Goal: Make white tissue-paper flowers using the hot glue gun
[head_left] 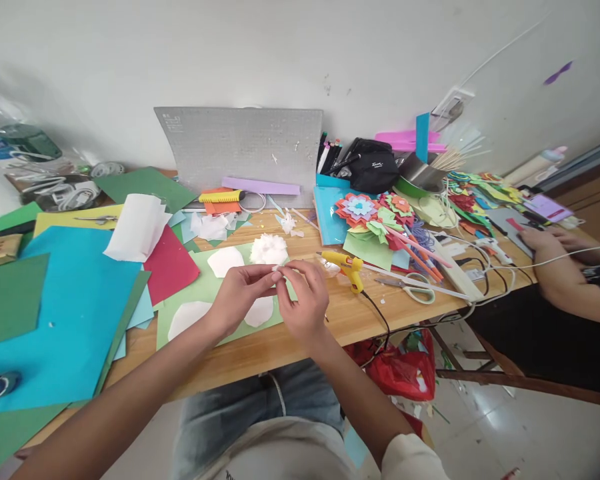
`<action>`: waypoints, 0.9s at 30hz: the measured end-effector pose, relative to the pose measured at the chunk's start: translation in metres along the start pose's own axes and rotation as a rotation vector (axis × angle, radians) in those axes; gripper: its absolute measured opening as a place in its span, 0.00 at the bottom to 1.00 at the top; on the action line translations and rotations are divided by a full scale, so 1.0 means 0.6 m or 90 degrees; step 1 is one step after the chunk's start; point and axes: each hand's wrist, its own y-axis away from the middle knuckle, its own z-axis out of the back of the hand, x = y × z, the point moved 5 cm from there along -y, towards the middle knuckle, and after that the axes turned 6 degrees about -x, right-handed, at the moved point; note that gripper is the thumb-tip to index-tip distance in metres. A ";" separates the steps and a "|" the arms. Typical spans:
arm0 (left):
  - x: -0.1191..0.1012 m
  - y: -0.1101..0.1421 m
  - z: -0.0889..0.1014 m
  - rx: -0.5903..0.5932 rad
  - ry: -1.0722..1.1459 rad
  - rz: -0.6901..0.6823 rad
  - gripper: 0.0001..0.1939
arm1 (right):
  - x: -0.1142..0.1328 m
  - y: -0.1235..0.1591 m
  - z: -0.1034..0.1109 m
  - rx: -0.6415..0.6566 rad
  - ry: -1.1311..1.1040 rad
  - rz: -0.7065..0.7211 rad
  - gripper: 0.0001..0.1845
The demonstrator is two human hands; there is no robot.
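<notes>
My left hand and my right hand meet fingertip to fingertip above a light green sheet. Both are closed in a pinch around a small white scrap of paper, mostly covered by the fingers. Just behind them sits a ruffled white paper ball. Rounded white paper cutouts lie on the green sheet, one partly under my left wrist and another below the fingers. A yellow hot glue gun rests to the right of my right hand, its nozzle pointing left.
Scissors, layered paper flowers and a blue book lie to the right. Coloured sheets and a white tissue stack cover the left side. A grey cutting mat leans on the wall. Another person's hand works far right.
</notes>
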 end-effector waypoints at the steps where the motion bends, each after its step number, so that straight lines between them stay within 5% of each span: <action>1: 0.002 -0.001 0.000 0.004 0.013 0.006 0.19 | 0.002 0.004 -0.001 0.009 0.015 0.018 0.11; 5: 0.012 -0.007 0.009 -0.002 0.040 0.031 0.17 | 0.006 0.011 0.007 0.055 -0.001 0.000 0.14; 11: 0.017 -0.008 0.016 -0.026 -0.035 0.069 0.17 | -0.025 -0.006 0.014 0.111 -0.185 -0.222 0.10; 16: 0.020 -0.004 0.014 -0.003 -0.088 0.070 0.18 | -0.042 -0.009 -0.003 0.182 -0.246 -0.286 0.07; 24: 0.031 0.004 0.026 -0.050 -0.107 0.053 0.17 | -0.046 0.018 -0.021 0.142 -0.317 -0.400 0.09; 27: 0.025 0.003 0.044 -0.103 -0.203 0.005 0.17 | -0.061 0.032 0.007 0.087 -0.283 -0.404 0.11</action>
